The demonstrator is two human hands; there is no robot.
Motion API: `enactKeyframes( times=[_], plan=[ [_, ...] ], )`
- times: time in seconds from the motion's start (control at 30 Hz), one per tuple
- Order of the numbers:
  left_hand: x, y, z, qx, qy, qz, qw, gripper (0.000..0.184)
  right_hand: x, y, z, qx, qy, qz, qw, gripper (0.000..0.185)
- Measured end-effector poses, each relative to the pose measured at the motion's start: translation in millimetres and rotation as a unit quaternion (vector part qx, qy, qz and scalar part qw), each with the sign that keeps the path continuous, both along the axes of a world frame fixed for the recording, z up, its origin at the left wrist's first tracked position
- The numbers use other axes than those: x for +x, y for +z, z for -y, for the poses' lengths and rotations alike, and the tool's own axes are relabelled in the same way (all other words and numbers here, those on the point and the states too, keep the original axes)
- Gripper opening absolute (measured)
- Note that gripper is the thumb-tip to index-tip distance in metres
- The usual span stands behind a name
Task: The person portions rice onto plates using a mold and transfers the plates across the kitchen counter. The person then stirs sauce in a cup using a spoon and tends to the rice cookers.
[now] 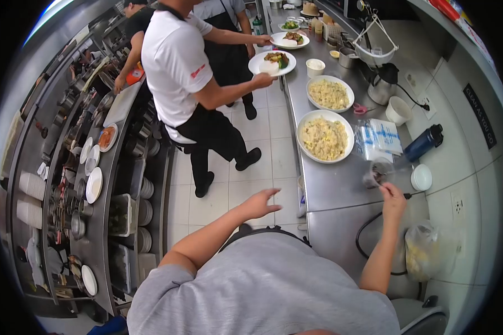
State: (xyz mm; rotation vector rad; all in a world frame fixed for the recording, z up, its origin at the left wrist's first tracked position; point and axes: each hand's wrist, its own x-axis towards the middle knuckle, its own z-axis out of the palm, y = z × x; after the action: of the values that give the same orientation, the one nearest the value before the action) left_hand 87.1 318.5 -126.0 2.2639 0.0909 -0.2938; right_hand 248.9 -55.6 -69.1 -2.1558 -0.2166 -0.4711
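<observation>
The left hand [261, 202] hangs beside the bench [335, 191], fingers loosely spread, holding nothing. The right hand [394, 199] is over the bench, its fingers bent together at the near edge of a clear container [369, 178] with dark contents; whether they grip its rim or a utensil, I cannot tell. Just right of that hand sit small white bowls [422, 177]; beyond it, a plastic packet [387, 137] and a dark blue bottle [423, 144].

Plain grey short-slv tee [262, 285], a bit creased; blk waistband [269, 229]; both forearms [215, 231] bare.
</observation>
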Motion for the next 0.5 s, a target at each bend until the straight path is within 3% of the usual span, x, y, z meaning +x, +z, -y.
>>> enactKeyframes(
  times=[0.13, 0.23, 0.33, 0.37, 0.47, 0.5],
  plan=[
    [24, 83, 54, -0.067, -0.068, 0.166, 0.982, 0.091, -63, 57, -62, 0.037, 0.121, -0.024, 0.992, 0.011],
    [26, 102, 75, -0.082, -0.060, 0.290, 0.951, 0.098, -100, 84, -99, 0.060, 0.196, 0.011, 0.979, 0.012],
    [11, 109, 73, -0.246, 0.018, 0.215, 0.945, 0.101, -121, 101, -113, 0.043, 0.268, 0.073, 0.960, 0.023],
    [8, 105, 68, -0.217, 0.016, 0.274, 0.937, 0.097, -126, 103, -115, 0.033, 0.289, 0.096, 0.952, 0.028],
    [1, 99, 58, -0.174, 0.035, 0.385, 0.906, 0.091, -133, 90, -115, 0.327, 0.305, -0.027, 0.894, 0.043],
    [-3, 102, 57, -0.170, 0.034, 0.395, 0.902, 0.090, -131, 93, -118, 0.355, 0.305, -0.018, 0.884, 0.045]
  ],
)
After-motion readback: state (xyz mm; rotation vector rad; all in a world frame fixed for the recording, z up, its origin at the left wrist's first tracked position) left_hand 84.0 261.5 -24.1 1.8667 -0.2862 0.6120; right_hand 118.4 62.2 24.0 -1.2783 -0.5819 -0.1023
